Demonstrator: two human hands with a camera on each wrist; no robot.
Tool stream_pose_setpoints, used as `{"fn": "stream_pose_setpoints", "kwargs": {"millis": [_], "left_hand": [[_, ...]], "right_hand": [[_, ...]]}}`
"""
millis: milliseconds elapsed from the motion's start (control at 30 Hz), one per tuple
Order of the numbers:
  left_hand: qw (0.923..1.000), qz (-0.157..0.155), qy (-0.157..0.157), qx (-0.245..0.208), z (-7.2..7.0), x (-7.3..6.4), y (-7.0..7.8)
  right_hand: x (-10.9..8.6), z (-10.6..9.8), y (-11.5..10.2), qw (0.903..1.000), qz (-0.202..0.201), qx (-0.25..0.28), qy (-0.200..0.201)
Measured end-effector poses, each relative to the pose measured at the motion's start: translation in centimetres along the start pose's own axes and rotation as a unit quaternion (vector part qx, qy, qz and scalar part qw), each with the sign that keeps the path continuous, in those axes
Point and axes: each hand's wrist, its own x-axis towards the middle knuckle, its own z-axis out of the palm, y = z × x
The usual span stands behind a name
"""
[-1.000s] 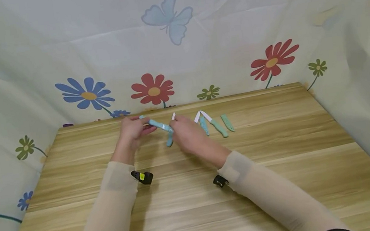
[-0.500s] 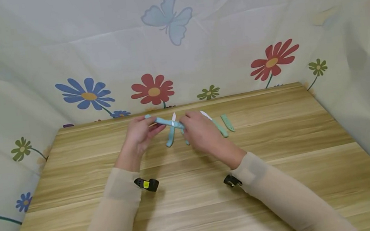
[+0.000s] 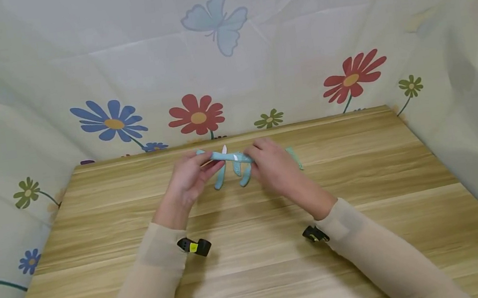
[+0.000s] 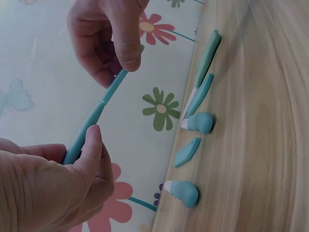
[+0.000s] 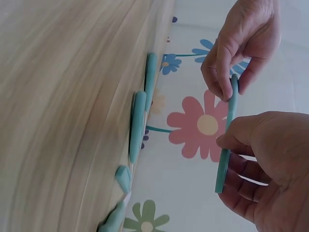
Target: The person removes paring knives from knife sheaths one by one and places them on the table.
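Between both hands, above the table, is a light blue paring knife [image 3: 228, 157] with a matching sheath [image 4: 116, 87] over its blade. My left hand [image 3: 190, 175] pinches the handle; in the left wrist view a seam shows where handle and sheath meet. My right hand [image 3: 275, 167] grips the sheath end between thumb and fingers. Below lie a blue knife [image 3: 220, 176] with bare white blade, a loose blue sheath [image 3: 237, 168] and a second blue knife [image 3: 245, 176], partly hidden. A green sheath [image 3: 293, 157] lies beyond my right hand.
The knives and sheaths lie in a row near the back edge of the wooden table [image 3: 244, 259]. A flower-printed curtain [image 3: 293, 81] rises behind it and along both sides. Each wrist wears a small black camera [image 3: 197, 246].
Both hands have shifted right together with the sheathed knife. The knife and loose sheath beneath them have come into view on the left, while the green knife is now hidden behind my right hand.
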Motion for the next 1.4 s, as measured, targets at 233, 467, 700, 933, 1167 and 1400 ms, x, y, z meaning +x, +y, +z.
{"fn": "stream_pose_setpoints", "kwargs": {"millis": [233, 467, 700, 933, 1167, 1400], "left_hand": [[0.9996, -0.017, -0.015, -0.013, 0.7, -0.6, -0.6], [0.9996, -0.019, -0.02, -0.004, 1.6, -1.0, -1.0], [0.9996, -0.014, -0.02, 0.014, 2.3, -1.1, -1.3], [0.9994, -0.002, -0.02, 0.027, 2.8, -1.2, -1.5], [0.9974, 0.027, -0.016, 0.065, 3.0, -1.1, -2.1], [0.9883, 0.067, -0.006, 0.137, 3.3, -1.2, -2.5]], "right_hand": [[-0.7, -0.8, 0.7, 0.9995, -0.019, -0.013, 0.022], [-1.4, -1.5, 1.6, 0.9981, -0.045, -0.016, 0.039], [-1.9, -2.0, 2.3, 0.9961, -0.067, -0.01, 0.056], [-2.2, -2.4, 2.8, 0.9943, -0.077, -0.025, 0.07], [-2.6, -2.0, 3.2, 0.992, -0.092, -0.03, 0.081], [-2.9, -1.7, 3.3, 0.9915, -0.091, -0.039, 0.084]]}}
